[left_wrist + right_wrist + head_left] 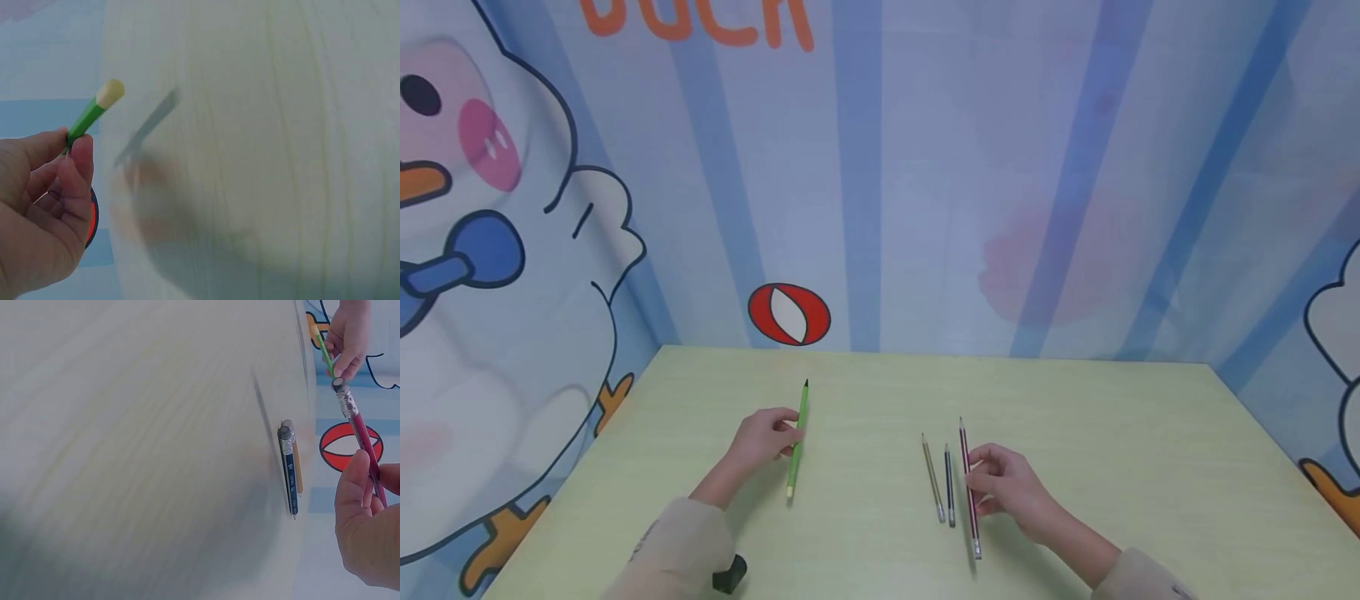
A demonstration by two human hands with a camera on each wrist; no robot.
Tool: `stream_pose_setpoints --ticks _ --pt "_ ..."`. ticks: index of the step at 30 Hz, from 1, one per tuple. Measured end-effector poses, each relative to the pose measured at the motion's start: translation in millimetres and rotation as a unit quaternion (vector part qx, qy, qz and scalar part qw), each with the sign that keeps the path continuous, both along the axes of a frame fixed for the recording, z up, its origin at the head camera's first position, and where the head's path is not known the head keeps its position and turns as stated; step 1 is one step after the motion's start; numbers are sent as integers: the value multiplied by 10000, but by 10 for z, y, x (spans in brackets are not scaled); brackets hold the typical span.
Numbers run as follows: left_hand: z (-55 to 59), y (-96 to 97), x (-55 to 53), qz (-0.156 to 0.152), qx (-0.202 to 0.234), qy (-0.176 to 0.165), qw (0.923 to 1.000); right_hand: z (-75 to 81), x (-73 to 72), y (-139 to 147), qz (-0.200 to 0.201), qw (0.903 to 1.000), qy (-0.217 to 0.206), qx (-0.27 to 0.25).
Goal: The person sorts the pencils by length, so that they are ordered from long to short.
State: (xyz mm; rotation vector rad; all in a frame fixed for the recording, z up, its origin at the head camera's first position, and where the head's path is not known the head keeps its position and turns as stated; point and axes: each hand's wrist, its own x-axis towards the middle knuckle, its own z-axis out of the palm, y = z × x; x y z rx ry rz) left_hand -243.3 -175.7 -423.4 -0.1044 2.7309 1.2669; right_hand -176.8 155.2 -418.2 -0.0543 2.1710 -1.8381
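Observation:
Between thumb and fingers my left hand [765, 437] pinches a green pencil [802, 417], its dark tip pointing to the far side. In the left wrist view the pale butt end of this green pencil [94, 112] sticks out above the fingertips, and its shadow falls on the table. My right hand [1006, 485] pinches a dark red pencil [967, 475] with a metal-banded eraser end toward me. Just left of it, a gold-coloured pencil [933, 477] and a dark blue pencil [950, 486] lie side by side on the table, eraser ends near me.
The pale yellow-green table [865, 533] ends at a back wall cloth [925, 167] with blue stripes and cartoon ducks. A small black object [730, 575] shows beside the left sleeve [681, 542].

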Motion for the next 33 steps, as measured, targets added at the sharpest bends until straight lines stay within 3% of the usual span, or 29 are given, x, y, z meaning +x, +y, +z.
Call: stream_pose_setpoints --ticks 15,22,33 --pt "-111 -237 58 -158 -707 133 9973 -40 -13 5 -22 10000 -9 35" --pt "-144 -262 40 -139 -924 54 9956 -37 -12 -3 47 10000 -31 24" --pt "-180 -264 41 -260 -1323 362 9902 -44 -20 -4 -23 9999 -72 79"
